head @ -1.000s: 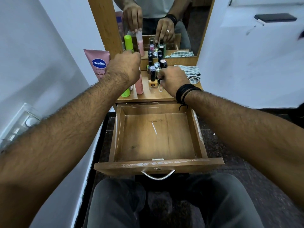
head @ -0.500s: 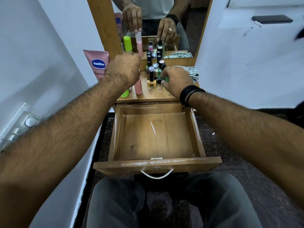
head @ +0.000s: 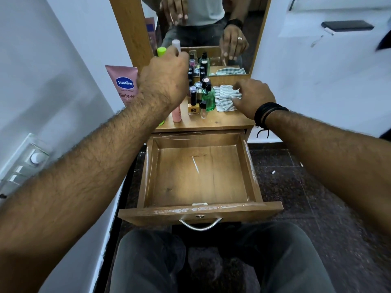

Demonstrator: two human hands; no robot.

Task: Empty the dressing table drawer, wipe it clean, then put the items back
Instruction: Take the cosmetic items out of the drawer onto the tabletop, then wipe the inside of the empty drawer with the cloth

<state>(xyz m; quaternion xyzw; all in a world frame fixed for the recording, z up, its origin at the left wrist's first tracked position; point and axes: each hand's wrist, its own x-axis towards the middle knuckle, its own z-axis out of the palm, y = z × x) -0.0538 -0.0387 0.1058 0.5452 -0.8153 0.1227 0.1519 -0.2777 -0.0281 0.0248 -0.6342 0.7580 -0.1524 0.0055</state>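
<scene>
From my remote seat, the wooden pull-out drawer [head: 198, 176] stands fully drawn out toward my knees, its brown floor bare but for a pale scratch near the middle, its curved metal handle [head: 200, 225] hanging at the front panel. Above it, on the wooden dressing table top [head: 224, 121], the drawer's contents stand in a tight cluster: a tall pale-pink tube with a white cap [head: 176, 112], a yellow square nail-polish bottle with a black cap [head: 193, 107], a green glass bottle with a black stopper [head: 208, 97], a small clear vial [head: 203, 111], and several dark-capped little bottles [head: 197, 89] behind them. My left hand [head: 164, 79] is raised over the left of that cluster with its back toward the camera; its fingers curl down around the upper part of the pink tube, though from here I cannot tell how firmly they grip it. A lime-green capped tube [head: 161, 52] peeks out just behind that hand. My right hand [head: 252, 96], a black cord band on the wrist, hovers with loosely spread fingers over the crumpled green-and-white checked cloth [head: 225, 97], which lies just right of the green bottle; whether the fingertips touch the cloth I cannot tell. A pink Vaseline lotion tube [head: 124, 83] leans against the wall at the left, beside the wooden-framed mirror [head: 211, 30].
</scene>
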